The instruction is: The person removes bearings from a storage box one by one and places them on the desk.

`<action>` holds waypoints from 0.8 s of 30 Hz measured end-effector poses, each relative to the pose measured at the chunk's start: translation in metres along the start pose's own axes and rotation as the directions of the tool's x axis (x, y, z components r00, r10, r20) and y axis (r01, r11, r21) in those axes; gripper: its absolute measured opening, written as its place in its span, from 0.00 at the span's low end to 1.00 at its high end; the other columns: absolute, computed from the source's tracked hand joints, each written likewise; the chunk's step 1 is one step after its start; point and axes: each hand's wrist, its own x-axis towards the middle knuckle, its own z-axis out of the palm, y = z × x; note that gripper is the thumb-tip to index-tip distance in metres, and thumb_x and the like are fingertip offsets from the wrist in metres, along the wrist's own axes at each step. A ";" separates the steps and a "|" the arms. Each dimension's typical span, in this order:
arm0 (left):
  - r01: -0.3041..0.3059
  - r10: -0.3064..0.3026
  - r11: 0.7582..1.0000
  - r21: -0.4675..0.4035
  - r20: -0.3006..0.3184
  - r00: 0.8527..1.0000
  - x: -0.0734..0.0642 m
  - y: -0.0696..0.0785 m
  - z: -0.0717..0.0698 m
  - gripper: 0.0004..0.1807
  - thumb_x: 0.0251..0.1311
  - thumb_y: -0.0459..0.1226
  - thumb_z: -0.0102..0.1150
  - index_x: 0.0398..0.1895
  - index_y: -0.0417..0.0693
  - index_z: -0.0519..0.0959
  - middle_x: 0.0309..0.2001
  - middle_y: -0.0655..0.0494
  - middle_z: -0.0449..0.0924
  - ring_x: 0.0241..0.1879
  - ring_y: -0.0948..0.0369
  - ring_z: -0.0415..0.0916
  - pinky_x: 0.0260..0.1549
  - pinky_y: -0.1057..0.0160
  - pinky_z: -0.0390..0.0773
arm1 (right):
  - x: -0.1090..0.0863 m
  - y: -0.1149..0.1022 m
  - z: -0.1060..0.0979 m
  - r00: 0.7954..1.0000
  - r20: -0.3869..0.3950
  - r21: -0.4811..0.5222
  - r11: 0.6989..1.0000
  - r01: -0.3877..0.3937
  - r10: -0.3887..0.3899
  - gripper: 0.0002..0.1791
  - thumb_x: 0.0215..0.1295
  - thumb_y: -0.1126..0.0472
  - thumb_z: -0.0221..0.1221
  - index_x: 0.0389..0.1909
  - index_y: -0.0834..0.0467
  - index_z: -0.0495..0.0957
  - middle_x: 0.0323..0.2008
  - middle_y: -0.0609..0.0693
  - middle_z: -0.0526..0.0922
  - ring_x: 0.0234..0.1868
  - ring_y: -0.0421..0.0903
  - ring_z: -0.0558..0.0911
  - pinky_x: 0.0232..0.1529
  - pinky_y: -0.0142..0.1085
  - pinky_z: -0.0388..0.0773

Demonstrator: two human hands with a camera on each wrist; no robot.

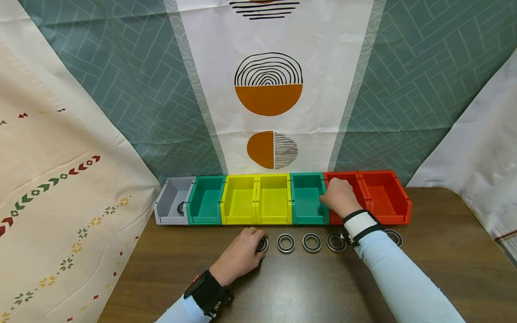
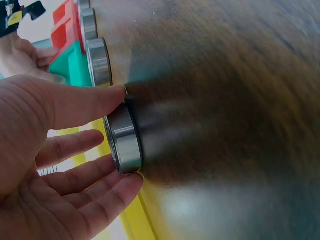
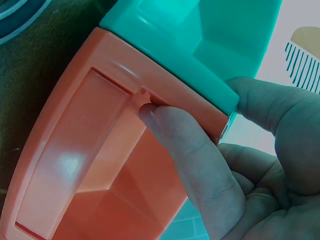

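Note:
A steel ball bearing lies on the brown table, with my left hand around it. In the left wrist view, the thumb and a fingertip grip opposite edges of that bearing. My right hand is over the joint between a green bin and the left red bin. In the right wrist view, its thumb and a finger pinch the adjoining walls of the green bin and the red bin. No bearing shows in that hand.
More bearings lie in a row in front of the bins, one partly behind the right forearm. A grey bin at the left holds a bearing. Two yellow bins stand mid-row. Fabric hangs behind.

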 end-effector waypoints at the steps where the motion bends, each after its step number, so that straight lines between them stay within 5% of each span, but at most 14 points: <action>1: 0.000 0.000 1.000 -0.003 0.001 1.000 0.000 0.000 0.000 0.24 0.51 0.42 0.68 0.52 0.50 0.74 0.49 0.55 0.75 0.45 0.63 0.70 0.46 0.62 0.77 | 0.000 0.000 0.000 1.000 0.003 0.001 1.000 0.001 -0.001 0.16 0.56 0.55 0.63 0.29 0.66 0.77 0.19 0.54 0.72 0.23 0.49 0.74 0.19 0.33 0.71; 8: 0.014 -0.015 0.998 -0.054 -0.031 0.999 0.000 -0.005 -0.013 0.27 0.53 0.47 0.66 0.56 0.51 0.73 0.51 0.57 0.74 0.47 0.63 0.70 0.50 0.60 0.76 | 0.001 0.000 0.000 1.000 0.009 0.003 1.000 0.002 -0.002 0.16 0.56 0.54 0.63 0.30 0.66 0.77 0.19 0.55 0.72 0.23 0.50 0.74 0.19 0.33 0.71; 14: 0.099 -0.109 0.992 -0.080 -0.135 0.985 0.001 -0.011 -0.041 0.30 0.53 0.50 0.64 0.59 0.54 0.71 0.57 0.55 0.72 0.53 0.60 0.70 0.54 0.55 0.75 | 0.001 0.001 0.000 1.000 0.002 0.000 1.000 -0.002 0.002 0.15 0.56 0.55 0.63 0.28 0.65 0.77 0.19 0.55 0.72 0.23 0.49 0.74 0.18 0.33 0.71; 17: 0.141 -0.158 0.986 -0.087 -0.236 0.959 0.002 -0.018 -0.056 0.30 0.54 0.50 0.64 0.60 0.53 0.71 0.59 0.53 0.71 0.57 0.57 0.69 0.56 0.52 0.73 | 0.001 0.001 0.001 1.000 0.003 -0.003 1.000 -0.001 0.001 0.16 0.56 0.54 0.63 0.28 0.65 0.77 0.19 0.55 0.73 0.23 0.50 0.75 0.18 0.33 0.71; 24: 0.160 -0.204 0.978 -0.133 -0.465 0.861 0.001 -0.052 -0.089 0.31 0.60 0.48 0.57 0.65 0.49 0.65 0.66 0.45 0.64 0.65 0.48 0.61 0.60 0.43 0.66 | 0.001 0.002 0.001 1.000 0.008 -0.001 1.000 0.000 0.000 0.16 0.56 0.54 0.63 0.30 0.66 0.77 0.20 0.55 0.74 0.24 0.50 0.75 0.18 0.33 0.72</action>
